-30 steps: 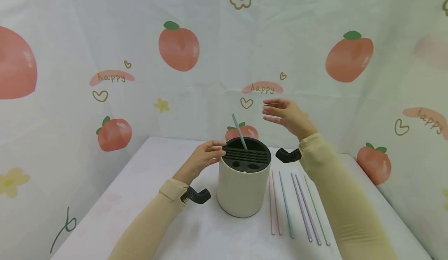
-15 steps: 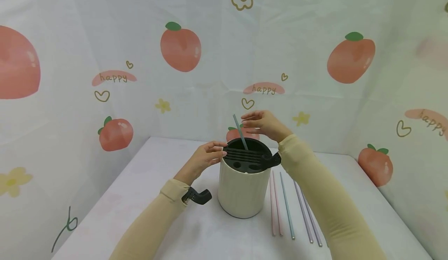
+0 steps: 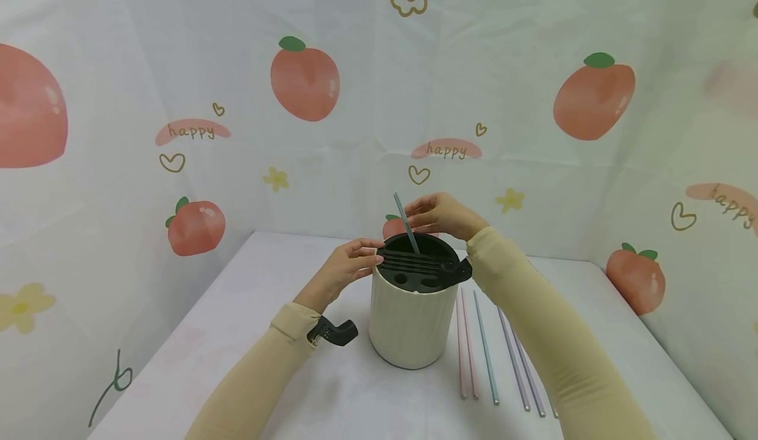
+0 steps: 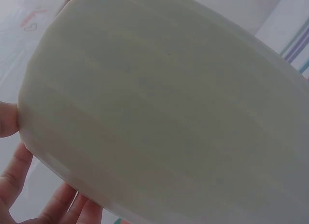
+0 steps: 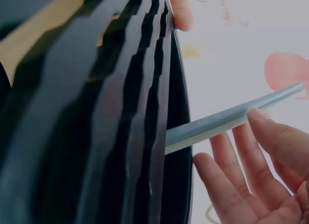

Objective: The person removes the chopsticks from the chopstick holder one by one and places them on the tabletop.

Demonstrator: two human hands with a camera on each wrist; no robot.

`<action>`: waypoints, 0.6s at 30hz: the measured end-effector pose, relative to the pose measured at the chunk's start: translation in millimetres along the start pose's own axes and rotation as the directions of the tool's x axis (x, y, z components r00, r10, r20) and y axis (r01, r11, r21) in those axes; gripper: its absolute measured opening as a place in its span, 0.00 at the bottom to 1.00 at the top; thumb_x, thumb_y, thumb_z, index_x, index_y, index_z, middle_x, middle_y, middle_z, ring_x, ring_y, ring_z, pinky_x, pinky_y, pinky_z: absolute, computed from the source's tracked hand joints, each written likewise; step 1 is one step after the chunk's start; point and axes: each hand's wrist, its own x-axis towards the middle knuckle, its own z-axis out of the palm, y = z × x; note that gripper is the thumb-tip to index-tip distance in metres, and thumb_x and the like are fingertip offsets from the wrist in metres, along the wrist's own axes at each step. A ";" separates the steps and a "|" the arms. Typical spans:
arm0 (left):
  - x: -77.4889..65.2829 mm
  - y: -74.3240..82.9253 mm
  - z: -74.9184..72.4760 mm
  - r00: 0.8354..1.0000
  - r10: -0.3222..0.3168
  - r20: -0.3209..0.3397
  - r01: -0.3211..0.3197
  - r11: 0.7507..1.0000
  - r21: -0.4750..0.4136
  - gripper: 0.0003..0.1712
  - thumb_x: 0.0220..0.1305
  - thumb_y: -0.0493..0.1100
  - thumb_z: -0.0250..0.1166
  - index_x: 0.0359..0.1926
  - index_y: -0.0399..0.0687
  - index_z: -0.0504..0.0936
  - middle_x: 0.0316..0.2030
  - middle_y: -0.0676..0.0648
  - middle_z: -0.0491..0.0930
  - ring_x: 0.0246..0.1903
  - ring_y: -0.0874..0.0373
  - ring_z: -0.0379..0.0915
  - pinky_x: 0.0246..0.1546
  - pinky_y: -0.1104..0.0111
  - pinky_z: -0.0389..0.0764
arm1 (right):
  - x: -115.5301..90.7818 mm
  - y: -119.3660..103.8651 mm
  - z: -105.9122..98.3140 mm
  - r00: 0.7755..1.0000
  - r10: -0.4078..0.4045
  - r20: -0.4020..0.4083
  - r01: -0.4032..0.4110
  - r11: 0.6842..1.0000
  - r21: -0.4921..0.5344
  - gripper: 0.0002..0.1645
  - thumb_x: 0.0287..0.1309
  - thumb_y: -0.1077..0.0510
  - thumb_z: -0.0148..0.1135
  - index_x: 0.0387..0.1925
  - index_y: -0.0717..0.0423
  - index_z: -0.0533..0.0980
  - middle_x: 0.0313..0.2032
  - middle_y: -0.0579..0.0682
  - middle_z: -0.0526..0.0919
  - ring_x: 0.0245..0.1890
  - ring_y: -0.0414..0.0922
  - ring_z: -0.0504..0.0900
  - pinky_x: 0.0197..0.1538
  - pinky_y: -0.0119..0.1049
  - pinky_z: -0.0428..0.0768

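Observation:
A cream utensil holder with a black slotted lid stands upright on the table. Its rear opening holds two chopsticks, one blue and one pale green, leaning left in the head view. Against the holder's left rim rests my left hand, with loosely extended fingertips touching the edge; the ribbed wall fills the left wrist view. Behind the opening, my right hand is at the leaning chopsticks. In the right wrist view its thumb touches them from one side, while other relaxed fingers lie behind; a firm grip is not visible.
Right of the holder, pink chopsticks, a blue chopstick and purple chopsticks lie lengthwise on the white table. A green chopstick is mostly hidden by the right sleeve. A printed curtain hangs behind.
My right hand has come left and down from beside the holder to the leaning chopsticks. The left hand, holder and chopsticks stay in place.

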 end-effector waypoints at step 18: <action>-0.3 0.3 -0.1 1.000 -0.005 -0.002 0.005 1.000 0.002 0.22 0.64 0.39 0.64 0.58 0.41 0.75 0.56 0.40 0.69 0.51 0.54 0.73 0.62 0.56 0.74 | -16.0 -21.5 -17.3 0.977 -0.157 -0.147 0.173 0.979 0.109 0.07 0.64 0.69 0.56 0.43 0.61 0.71 0.40 0.50 0.76 0.38 0.41 0.81 0.49 0.41 0.84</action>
